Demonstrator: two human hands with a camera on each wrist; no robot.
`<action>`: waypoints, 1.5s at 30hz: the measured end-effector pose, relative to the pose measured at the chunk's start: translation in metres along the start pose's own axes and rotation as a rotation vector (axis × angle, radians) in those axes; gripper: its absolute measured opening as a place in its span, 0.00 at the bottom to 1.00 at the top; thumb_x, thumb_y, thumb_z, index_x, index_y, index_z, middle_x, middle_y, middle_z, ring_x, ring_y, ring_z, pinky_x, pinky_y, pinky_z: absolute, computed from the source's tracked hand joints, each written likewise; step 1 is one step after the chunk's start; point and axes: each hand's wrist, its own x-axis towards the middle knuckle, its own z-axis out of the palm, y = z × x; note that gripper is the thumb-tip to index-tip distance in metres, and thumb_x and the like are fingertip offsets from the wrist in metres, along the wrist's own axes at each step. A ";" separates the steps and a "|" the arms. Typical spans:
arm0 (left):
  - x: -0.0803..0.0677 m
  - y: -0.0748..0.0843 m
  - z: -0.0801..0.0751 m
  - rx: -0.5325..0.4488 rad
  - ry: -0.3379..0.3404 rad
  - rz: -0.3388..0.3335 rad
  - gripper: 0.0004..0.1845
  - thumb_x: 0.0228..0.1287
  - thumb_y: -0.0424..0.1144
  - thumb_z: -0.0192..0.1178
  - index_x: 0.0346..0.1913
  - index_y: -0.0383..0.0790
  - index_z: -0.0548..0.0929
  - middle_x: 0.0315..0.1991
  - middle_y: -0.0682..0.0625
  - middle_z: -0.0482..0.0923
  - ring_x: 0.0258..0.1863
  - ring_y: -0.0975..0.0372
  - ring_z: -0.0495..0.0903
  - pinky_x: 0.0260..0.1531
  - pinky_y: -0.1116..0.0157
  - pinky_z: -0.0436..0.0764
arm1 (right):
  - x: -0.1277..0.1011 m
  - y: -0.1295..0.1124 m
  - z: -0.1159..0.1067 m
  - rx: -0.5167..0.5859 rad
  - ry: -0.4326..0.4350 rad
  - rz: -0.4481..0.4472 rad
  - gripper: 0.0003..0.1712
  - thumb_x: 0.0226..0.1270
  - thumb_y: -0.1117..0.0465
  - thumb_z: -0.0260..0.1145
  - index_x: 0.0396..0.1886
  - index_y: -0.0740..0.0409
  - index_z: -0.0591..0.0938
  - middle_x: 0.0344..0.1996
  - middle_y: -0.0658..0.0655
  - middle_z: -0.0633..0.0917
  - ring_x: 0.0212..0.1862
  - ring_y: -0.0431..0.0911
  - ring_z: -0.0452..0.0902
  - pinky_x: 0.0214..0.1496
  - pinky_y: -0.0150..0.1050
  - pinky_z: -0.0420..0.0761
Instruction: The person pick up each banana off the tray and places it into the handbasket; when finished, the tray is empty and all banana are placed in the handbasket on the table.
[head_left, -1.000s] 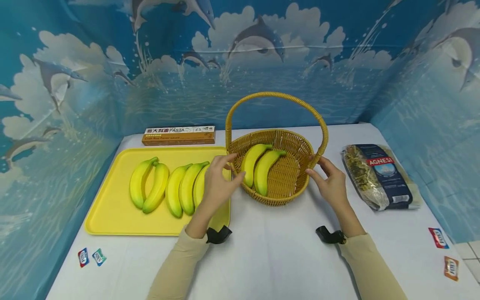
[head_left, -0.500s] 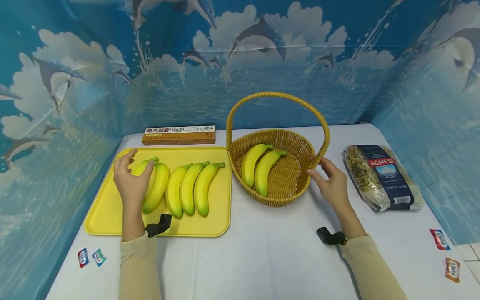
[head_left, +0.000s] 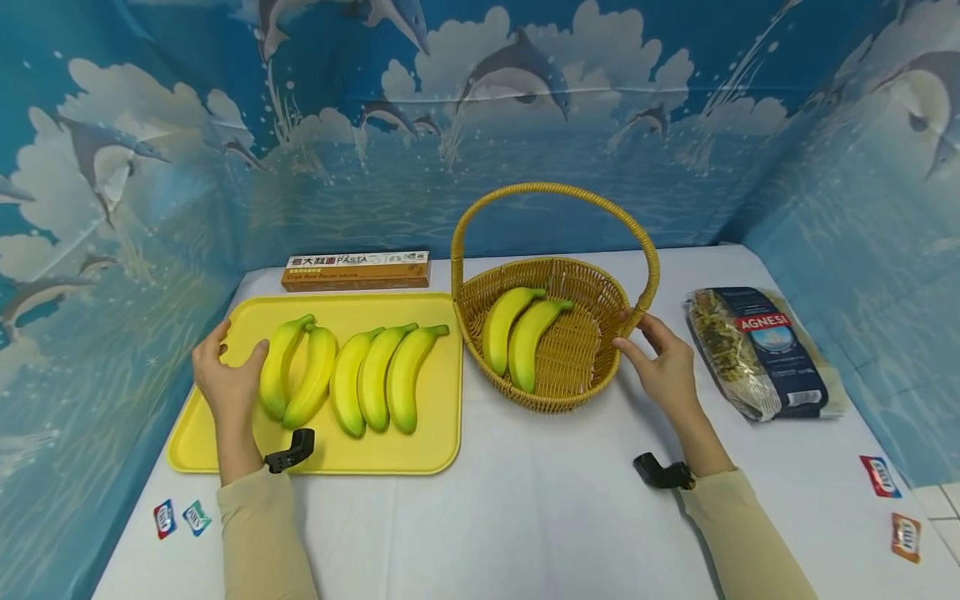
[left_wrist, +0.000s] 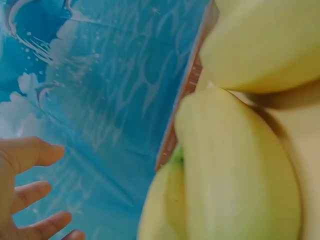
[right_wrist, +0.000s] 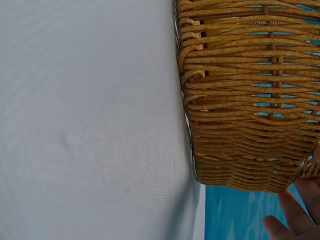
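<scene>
My left hand (head_left: 231, 379) is over the left end of a yellow tray (head_left: 427, 450), its thumb and fingers spread apart and holding nothing. Just right of the thumb lies the leftmost banana (head_left: 277, 367), one of several in a row on the tray. In the left wrist view the fingers (left_wrist: 42, 192) stand apart from the large, close banana (left_wrist: 235, 170). A woven basket (head_left: 566, 358) with a tall arched handle stands right of the tray, and two bananas (head_left: 532, 346) lie inside it. My right hand (head_left: 663, 371) grips the basket's right rim at the handle's foot.
Behind the tray lies a pasta box (head_left: 356, 272). A bag of pasta (head_left: 765, 350) marked AGNESI is on the right. Small candy-like packets (head_left: 165, 518) lie at the front left, with more packets (head_left: 905, 537) at the front right. A dolphin-print cloth (head_left: 510, 167) surrounds the table.
My left hand has left the basket's left side and swept left across the tray to beyond the leftmost banana. My right hand and the basket have stayed in place.
</scene>
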 end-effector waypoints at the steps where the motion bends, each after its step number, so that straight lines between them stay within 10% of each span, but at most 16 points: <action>1: 0.001 -0.003 0.001 0.008 -0.014 -0.019 0.33 0.64 0.44 0.63 0.72 0.48 0.68 0.68 0.44 0.62 0.64 0.53 0.62 0.61 0.52 0.63 | 0.000 0.000 0.000 0.001 0.000 0.000 0.24 0.60 0.74 0.67 0.57 0.74 0.77 0.53 0.74 0.80 0.58 0.20 0.69 0.65 0.23 0.68; 17: 0.011 -0.045 0.012 0.123 -0.150 -0.217 0.34 0.69 0.44 0.58 0.74 0.36 0.62 0.70 0.35 0.63 0.68 0.41 0.64 0.64 0.47 0.67 | 0.000 -0.002 -0.002 -0.005 -0.011 0.006 0.23 0.59 0.76 0.68 0.56 0.74 0.78 0.53 0.72 0.81 0.56 0.18 0.68 0.63 0.20 0.66; 31: 0.012 -0.049 0.017 0.126 -0.160 -0.214 0.32 0.67 0.45 0.59 0.69 0.32 0.69 0.66 0.32 0.69 0.67 0.42 0.67 0.65 0.50 0.68 | 0.000 -0.001 -0.003 -0.006 -0.007 0.015 0.24 0.59 0.75 0.68 0.56 0.74 0.78 0.54 0.70 0.82 0.57 0.18 0.68 0.63 0.19 0.66; 39: 0.010 -0.040 0.016 0.124 -0.065 -0.233 0.32 0.66 0.46 0.60 0.69 0.34 0.70 0.65 0.34 0.71 0.65 0.43 0.65 0.63 0.50 0.67 | 0.000 -0.001 -0.003 -0.008 -0.001 0.008 0.23 0.59 0.75 0.68 0.56 0.73 0.78 0.54 0.71 0.82 0.57 0.18 0.68 0.63 0.20 0.66; 45: 0.004 -0.008 0.012 0.065 0.011 -0.217 0.32 0.62 0.51 0.63 0.68 0.45 0.74 0.57 0.48 0.74 0.49 0.64 0.70 0.55 0.60 0.70 | 0.000 -0.003 -0.002 -0.015 0.001 0.003 0.23 0.59 0.75 0.68 0.56 0.73 0.78 0.53 0.71 0.82 0.56 0.18 0.67 0.63 0.19 0.67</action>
